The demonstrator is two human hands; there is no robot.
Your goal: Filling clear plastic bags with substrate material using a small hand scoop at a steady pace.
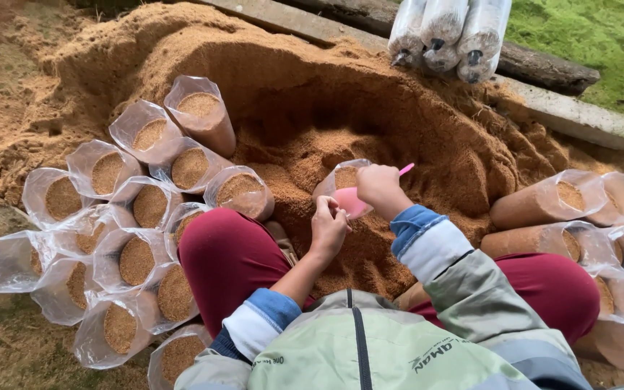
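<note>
I sit with my knees in dark red trousers before a big sawdust pile. My left hand pinches the rim of a clear plastic bag partly filled with sawdust. My right hand grips a pink scoop whose handle tip sticks out past my fist, and the scoop's bowl sits at the bag's mouth. Both hands hover just above the hollow dug in the pile.
Several filled clear bags stand open-topped in a cluster at my left. More filled bags lie on their sides at my right. Sealed white bags rest on a concrete kerb beyond the pile, with grass behind.
</note>
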